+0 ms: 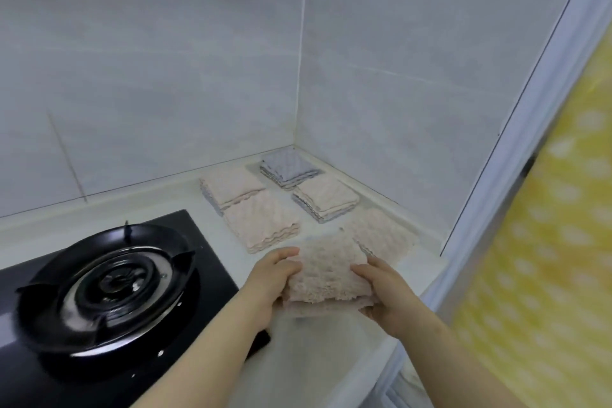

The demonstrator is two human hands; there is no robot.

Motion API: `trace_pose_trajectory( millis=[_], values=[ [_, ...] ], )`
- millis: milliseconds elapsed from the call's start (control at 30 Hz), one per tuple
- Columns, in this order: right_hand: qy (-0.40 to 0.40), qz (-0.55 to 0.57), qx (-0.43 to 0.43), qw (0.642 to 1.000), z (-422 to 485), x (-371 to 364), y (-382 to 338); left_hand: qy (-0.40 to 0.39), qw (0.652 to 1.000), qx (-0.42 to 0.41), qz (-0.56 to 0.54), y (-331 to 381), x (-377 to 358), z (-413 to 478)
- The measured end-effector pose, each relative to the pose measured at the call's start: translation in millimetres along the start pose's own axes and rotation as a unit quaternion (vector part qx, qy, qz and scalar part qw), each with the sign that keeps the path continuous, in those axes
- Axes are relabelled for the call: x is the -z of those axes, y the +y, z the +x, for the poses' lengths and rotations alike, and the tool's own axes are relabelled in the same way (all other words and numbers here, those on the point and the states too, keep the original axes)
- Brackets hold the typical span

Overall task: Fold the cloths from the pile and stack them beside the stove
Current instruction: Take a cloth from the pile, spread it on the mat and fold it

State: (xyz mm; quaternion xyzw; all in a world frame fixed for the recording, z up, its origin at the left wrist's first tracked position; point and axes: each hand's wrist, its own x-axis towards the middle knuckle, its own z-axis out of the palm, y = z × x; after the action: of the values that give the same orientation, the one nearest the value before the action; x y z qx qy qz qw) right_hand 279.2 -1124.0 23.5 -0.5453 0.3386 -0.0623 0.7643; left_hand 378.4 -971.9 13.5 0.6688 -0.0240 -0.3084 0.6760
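A folded pink cloth (329, 270) is held just above the white counter (314, 358), right of the stove (99, 281). My left hand (275, 278) grips its left edge and my right hand (384, 291) grips its right edge. Behind it lie several folded stacks: a pink stack (261, 222), a pink one with grey edges (231, 187), a grey-topped stack (288, 167) in the corner, a cream stack (326, 197), and a pink cloth (384, 230) lying partly under the held one.
The black gas stove with its round burner fills the left of the counter. Tiled walls (397, 76) meet in a corner behind the stacks. A white frame (516, 182) and a yellow dotted curtain (546, 258) bound the right.
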Motion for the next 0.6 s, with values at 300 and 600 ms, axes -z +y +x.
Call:
trace_pose_trajectory(
  millis=[300, 600],
  values=[
    [0.022, -0.162, 0.053, 0.985, 140.5, 90.3, -66.8, 0.044, 0.999, -0.021, 0.018, 12.8, -109.5, 96.4],
    [-0.025, -0.331, 0.132, 0.934, 204.3, 145.6, -98.3, 0.120, 0.993, -0.007, 0.009, 1.5, -193.0, 134.8]
  ],
)
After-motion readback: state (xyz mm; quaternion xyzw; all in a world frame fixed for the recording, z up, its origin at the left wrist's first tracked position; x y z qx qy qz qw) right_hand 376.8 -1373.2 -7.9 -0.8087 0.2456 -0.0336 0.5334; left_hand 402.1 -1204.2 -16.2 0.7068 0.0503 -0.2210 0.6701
